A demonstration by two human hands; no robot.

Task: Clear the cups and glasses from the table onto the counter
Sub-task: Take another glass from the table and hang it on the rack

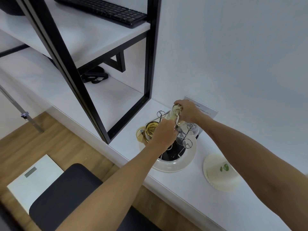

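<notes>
a: item one, hands. we count two. the right hand (187,110) grips one clear glass (174,114), fingers curled round its upper end, the glass tilted above the rack.

b: and the left hand (164,135)? we log it as curled, fingers bent down at the wire rack (181,140); it seems to touch the lower part of the same glass, but we cannot tell whether it holds the glass or a rack prong.

a: item two, glasses. one in the hands. one more clear glass (191,129), inverted on the rack, just beside the right wrist.

b: rack prongs with ring tips: we count three visible, two empty.

a: item three, one round clear tray (173,165) under the rack, on the white counter (191,194).

b: item four, one amber glass jar (150,130), left of the rack, partly behind the left hand, touching the tray's edge.

a: item five, one pale round plate (218,172) with a green leaf mark, right of the tray, apart from it.

b: item six, one printed card (206,110) against the wall behind the right hand.

a: item seven, one black keyboard (101,9) on the upper shelf.

b: item eight, one white scale (33,179) on the wood floor.
</notes>
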